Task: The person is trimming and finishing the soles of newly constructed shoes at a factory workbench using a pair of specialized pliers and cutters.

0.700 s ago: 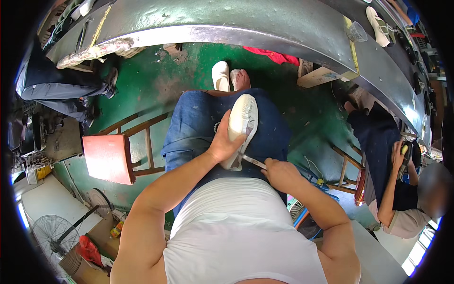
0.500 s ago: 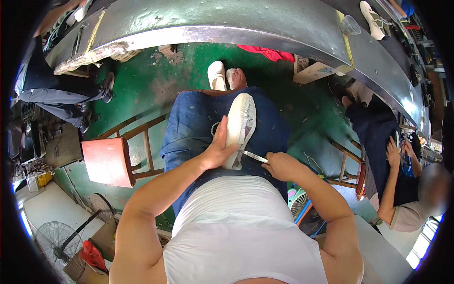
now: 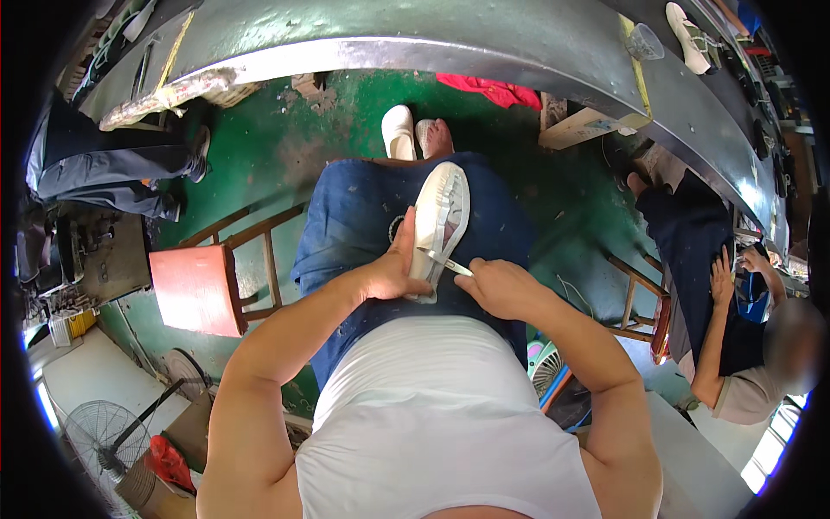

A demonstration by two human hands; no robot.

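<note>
A pale shoe (image 3: 430,210) is rested lengthwise on the blue trousers (image 3: 333,216), presumably so that it is steadied by the lap. Its near end is clasped by the left hand (image 3: 391,272); a slim tool (image 3: 455,265) (its kind cannot be told) is clenched in the right hand (image 3: 500,285) across the shoe. A rounded toe and shiny, wrinkled side are shown.

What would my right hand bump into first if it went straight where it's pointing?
Probably the cream shoe over your lap. Your right hand points left and slightly forward, and its thin tool overlaps the shoe's side in this view; depth is unclear, so I can't tell if they touch.
</note>
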